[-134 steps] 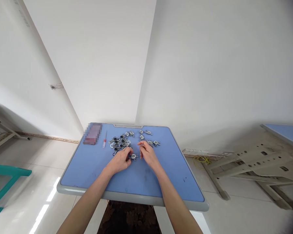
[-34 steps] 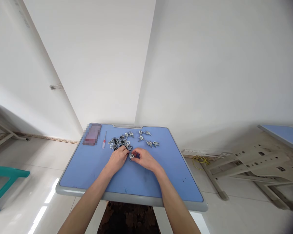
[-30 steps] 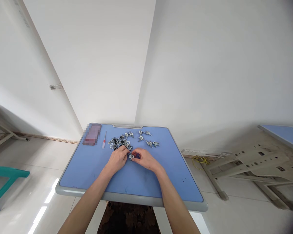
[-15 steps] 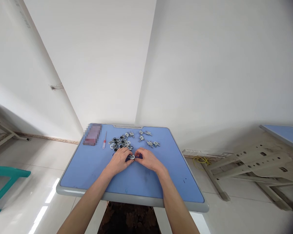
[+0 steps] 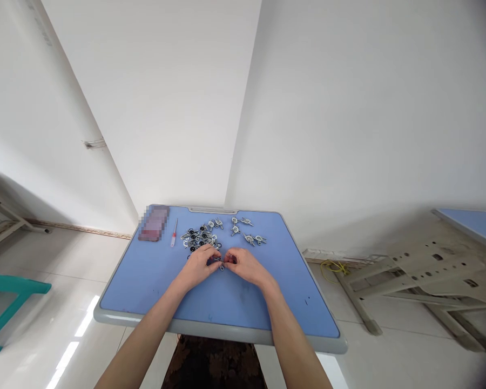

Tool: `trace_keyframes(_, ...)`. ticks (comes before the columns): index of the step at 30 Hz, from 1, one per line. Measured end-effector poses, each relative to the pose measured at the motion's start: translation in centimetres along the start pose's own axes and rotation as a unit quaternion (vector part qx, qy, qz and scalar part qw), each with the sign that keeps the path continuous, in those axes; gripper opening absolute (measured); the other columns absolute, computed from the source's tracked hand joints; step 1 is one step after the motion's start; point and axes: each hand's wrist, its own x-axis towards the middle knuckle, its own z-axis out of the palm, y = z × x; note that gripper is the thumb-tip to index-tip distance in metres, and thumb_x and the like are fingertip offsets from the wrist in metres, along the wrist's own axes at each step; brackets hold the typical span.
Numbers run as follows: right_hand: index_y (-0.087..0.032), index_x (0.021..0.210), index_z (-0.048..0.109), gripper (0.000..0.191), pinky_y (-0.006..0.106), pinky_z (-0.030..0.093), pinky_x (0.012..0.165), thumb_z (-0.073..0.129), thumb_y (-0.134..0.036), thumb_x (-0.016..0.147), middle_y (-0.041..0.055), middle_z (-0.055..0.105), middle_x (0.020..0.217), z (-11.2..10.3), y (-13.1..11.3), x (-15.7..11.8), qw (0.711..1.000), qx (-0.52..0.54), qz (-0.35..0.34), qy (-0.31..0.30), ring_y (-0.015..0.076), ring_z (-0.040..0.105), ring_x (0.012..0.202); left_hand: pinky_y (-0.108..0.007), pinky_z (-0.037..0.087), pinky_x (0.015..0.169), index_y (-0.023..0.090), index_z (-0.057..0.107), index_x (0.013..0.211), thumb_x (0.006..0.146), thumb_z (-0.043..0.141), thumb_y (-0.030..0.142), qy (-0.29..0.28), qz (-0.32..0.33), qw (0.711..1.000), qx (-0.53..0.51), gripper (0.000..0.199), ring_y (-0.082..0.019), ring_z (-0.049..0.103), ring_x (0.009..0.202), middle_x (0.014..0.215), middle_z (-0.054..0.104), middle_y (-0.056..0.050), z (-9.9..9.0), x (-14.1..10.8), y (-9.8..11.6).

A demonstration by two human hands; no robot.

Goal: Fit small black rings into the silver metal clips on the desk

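While edged in grey plastic, a blue desk beneath everything: at its far left corner, a pixelated flat object; just beside that, a red-handled screwdriver; nearer the centre, a heap of metal-and-black fittings and a looser group of fittings. Between left hand and right hand, both curled nearly closed, one small metal fitting, pinched by the fingertips and partly hidden, just in front of the heap.

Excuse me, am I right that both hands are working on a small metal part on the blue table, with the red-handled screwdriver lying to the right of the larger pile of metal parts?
Not quite: the head view shows the red-handled screwdriver lying to the left of the larger pile of metal parts, not the right. The rest stands.
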Motion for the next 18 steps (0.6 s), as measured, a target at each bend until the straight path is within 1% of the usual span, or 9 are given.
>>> trace_keyframes(2,-0.018,0.071,0.061,0.007,0.024,0.038,0.057,0.055,-0.019,0.074,-0.0003,0.061,0.069,-0.2,0.1,0.0,1.000,0.005,0.002,-0.001,0.0139,0.053,0.063,-0.025,0.046,0.068,0.019,0.061,0.091,0.084,0.056,0.022,0.013,-0.018,0.999,-0.028,0.009,-0.014,0.056,0.077,0.086,0.057,-0.002,-0.2,0.1,-0.2)
trace_keyframes(4,-0.018,0.071,0.062,0.007,0.024,0.038,0.057,0.055,-0.018,0.073,-0.0005,0.060,0.067,-0.4,0.2,0.0,1.000,0.008,0.006,-0.001,0.0139,0.053,0.062,-0.026,0.047,0.071,0.019,0.060,0.094,0.085,0.055,0.021,0.031,-0.024,0.999,-0.026,0.011,-0.014,0.057,0.078,0.087,0.058,-0.002,-0.4,0.2,-0.4)
trace_keyframes(7,-0.018,0.070,0.062,0.008,0.024,0.038,0.057,0.054,-0.017,0.073,-0.0005,0.060,0.066,-0.8,0.4,0.0,1.000,0.007,0.013,0.002,0.0139,0.052,0.062,-0.030,0.047,0.078,0.020,0.061,0.095,0.085,0.056,0.018,0.043,-0.007,0.997,0.058,0.012,-0.017,0.057,0.085,0.091,0.060,-0.004,-0.5,0.2,-0.7)
trace_keyframes(9,-0.018,0.070,0.062,0.009,0.024,0.038,0.057,0.053,-0.017,0.073,-0.0006,0.059,0.066,-0.9,0.6,0.0,1.000,0.005,0.015,0.006,0.0138,0.052,0.062,-0.034,0.045,0.082,0.020,0.062,0.094,0.084,0.056,0.016,0.034,0.013,0.991,0.126,0.012,-0.019,0.057,0.089,0.094,0.060,-0.005,-0.4,0.1,-0.8)
trace_keyframes(11,-0.018,0.071,0.062,0.009,0.024,0.038,0.057,0.053,-0.017,0.072,-0.0006,0.059,0.066,-1.0,0.8,-0.1,1.000,0.004,0.018,0.010,0.0138,0.052,0.061,-0.034,0.045,0.082,0.020,0.062,0.095,0.084,0.055,0.015,0.022,0.029,0.985,0.170,0.014,-0.020,0.057,0.089,0.094,0.060,-0.005,-0.3,0.0,-1.0)
trace_keyframes(14,-0.018,0.071,0.062,0.009,0.024,0.038,0.057,0.053,-0.017,0.072,-0.0003,0.059,0.066,-1.0,0.9,-0.1,1.000,0.003,0.020,0.011,0.0138,0.052,0.061,-0.034,0.045,0.080,0.020,0.063,0.097,0.084,0.054,0.013,0.015,0.042,0.979,0.199,0.017,-0.020,0.056,0.088,0.094,0.059,-0.006,-0.1,-0.1,-1.1)
trace_keyframes(18,-0.018,0.071,0.061,0.009,0.024,0.037,0.056,0.053,-0.018,0.073,-0.0002,0.059,0.067,-0.9,0.8,-0.1,1.000,-0.001,0.021,0.011,0.0136,0.051,0.061,-0.034,0.046,0.079,0.019,0.063,0.100,0.084,0.053,0.012,0.014,0.051,0.976,0.210,0.020,-0.020,0.055,0.087,0.094,0.057,-0.007,0.1,-0.2,-1.1)
